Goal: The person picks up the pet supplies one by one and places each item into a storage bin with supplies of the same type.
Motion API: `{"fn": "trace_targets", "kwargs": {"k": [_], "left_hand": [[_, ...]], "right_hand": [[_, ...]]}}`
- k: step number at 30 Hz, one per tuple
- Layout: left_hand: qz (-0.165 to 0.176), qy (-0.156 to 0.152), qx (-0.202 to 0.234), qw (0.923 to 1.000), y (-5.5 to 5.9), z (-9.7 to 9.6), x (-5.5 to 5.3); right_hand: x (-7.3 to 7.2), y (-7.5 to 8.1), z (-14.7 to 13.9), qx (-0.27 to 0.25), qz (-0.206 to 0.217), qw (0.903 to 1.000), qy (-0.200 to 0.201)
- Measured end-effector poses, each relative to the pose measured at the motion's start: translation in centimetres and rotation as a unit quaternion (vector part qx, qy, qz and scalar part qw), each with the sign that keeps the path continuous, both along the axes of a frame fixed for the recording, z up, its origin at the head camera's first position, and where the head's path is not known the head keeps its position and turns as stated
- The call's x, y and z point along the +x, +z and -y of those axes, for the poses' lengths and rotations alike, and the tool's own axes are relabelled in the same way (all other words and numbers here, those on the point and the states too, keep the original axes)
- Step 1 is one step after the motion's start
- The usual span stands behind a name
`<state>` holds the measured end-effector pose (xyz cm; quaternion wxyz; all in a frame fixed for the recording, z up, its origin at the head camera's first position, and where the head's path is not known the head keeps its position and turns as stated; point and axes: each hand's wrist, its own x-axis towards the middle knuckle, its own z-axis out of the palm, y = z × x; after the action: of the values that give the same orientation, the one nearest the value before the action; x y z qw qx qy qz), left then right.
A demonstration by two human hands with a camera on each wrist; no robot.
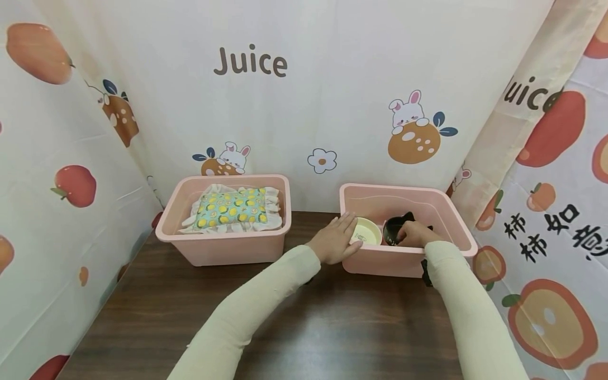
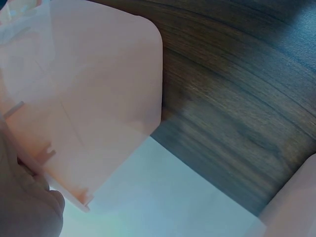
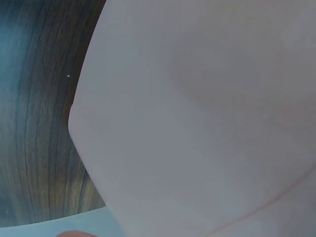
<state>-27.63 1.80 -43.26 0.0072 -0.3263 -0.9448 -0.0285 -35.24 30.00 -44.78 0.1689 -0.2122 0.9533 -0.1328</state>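
My left hand (image 1: pixel 334 240) lies over the left end of the right-hand pink bin (image 1: pixel 446 211), its fingers extended along the rim. In the left wrist view that hand (image 2: pixel 27 197) shows at the rim, outside the bin wall. Just past the fingers, inside the bin, is a cream round bowl (image 1: pixel 368 230) with small print on its bottom. Beside it sits a black bowl (image 1: pixel 392 228) with a pointed ear on its rim. My right hand (image 1: pixel 414 235) reaches in over the front rim and pinches the black bowl's edge; its fingertips are partly hidden.
Another pink bin (image 1: pixel 228 250) stands to the left, holding a frilled lemon-print cushion (image 1: pixel 231 208). Both bins are on a dark wood table (image 1: pixel 304 327), close to a printed curtain (image 1: pixel 304 105) behind. More printed cloth (image 1: pixel 551 253) hangs along the right side.
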Motion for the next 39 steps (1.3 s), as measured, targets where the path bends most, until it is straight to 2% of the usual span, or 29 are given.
{"fn": "trace_targets", "kwargs": {"k": [7, 15, 19, 24, 29, 39], "left_hand": [[0.004, 0.002, -0.001, 1.0, 0.25, 0.01, 0.22], [-0.002, -0.002, 0.004, 1.0, -0.08, 0.05, -0.02], [-0.005, -0.004, 0.008, 0.9999, -0.13, 0.02, -0.04], [-0.003, -0.004, 0.014, 0.9999, 0.17, 0.05, 0.19], [-0.004, -0.002, 0.015, 0.9999, 0.46, 0.09, 0.41], [-0.008, -0.006, 0.021, 0.9997, 0.37, 0.13, 0.26]], "right_hand": [[0.21, 0.1, -0.15, -0.013, -0.001, 0.9986, -0.05], [0.17, 0.06, -0.21, 0.01, 0.018, 0.9935, -0.112], [0.29, 0.18, -0.09, 0.003, 0.014, 0.9936, -0.112], [0.41, 0.21, -0.23, -0.006, 0.002, 0.9961, -0.088], [0.6, 0.32, -0.15, -0.018, 0.002, 0.9966, -0.08], [0.6, 0.55, -0.05, -0.032, 0.014, 0.9947, -0.096]]}}
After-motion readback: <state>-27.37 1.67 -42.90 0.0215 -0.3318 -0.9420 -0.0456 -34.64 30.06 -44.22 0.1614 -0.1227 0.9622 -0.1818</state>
